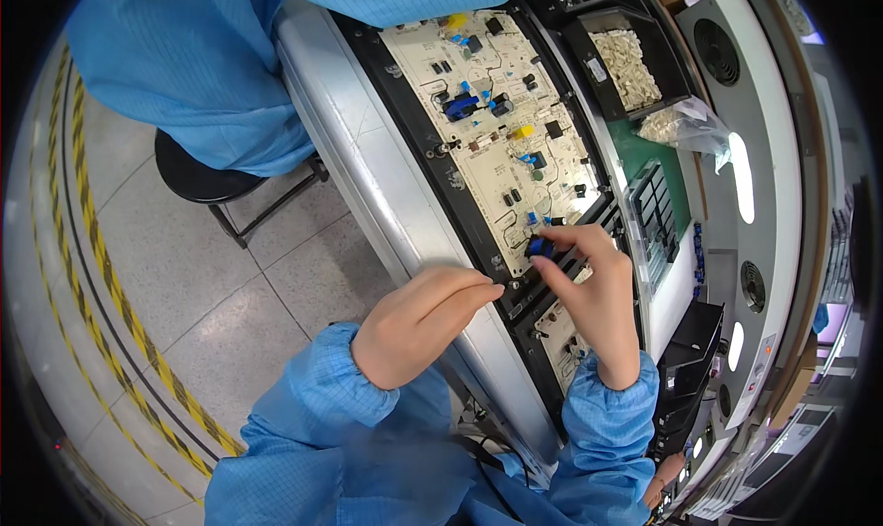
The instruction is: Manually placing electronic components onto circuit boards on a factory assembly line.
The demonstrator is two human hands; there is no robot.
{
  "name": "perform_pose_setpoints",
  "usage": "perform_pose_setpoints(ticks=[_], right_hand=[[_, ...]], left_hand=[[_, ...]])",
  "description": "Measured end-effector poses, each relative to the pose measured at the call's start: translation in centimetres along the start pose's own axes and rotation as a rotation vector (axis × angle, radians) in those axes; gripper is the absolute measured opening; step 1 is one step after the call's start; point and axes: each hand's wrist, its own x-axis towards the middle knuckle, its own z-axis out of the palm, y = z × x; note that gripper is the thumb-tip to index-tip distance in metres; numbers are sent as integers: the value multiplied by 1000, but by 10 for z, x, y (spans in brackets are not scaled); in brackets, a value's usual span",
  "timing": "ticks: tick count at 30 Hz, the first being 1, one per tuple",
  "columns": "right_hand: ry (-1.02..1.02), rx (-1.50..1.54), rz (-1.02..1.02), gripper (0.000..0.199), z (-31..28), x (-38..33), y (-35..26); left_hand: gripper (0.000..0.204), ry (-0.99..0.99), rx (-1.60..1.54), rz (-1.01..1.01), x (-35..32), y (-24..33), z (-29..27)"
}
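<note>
My right hand (596, 282) pinches a small blue and black coil-like component (539, 247) between thumb and fingers. It hovers over the near end of a cream circuit board (483, 172), which lies in a black carrier frame (411, 110). My left hand (428, 319) is closed at the frame's left edge, fingertips pressed together; anything between them is too small or hidden to make out. Farther up the board sits a similar blue and black component (459, 108), among yellow, blue and black parts. A second board (556, 339) shows partly beneath my right hand.
A silver rail (354, 126) runs along the line's left side. To the right are a black bin (635, 109) of pale parts, a plastic bag (685, 126) and a black gridded tray (655, 215). A blue-sleeved person (198, 66) is beside a black stool (207, 172).
</note>
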Motion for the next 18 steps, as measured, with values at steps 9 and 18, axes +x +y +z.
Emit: perform_pose_setpoints(ticks=[9,18], right_hand=[[-35,88,218,24,3,13,6],[-37,63,186,23,8,17,12]], left_hand=[[28,10,-56,11,-1,-3,0],[30,-56,-30,62,-3,-6,-2]])
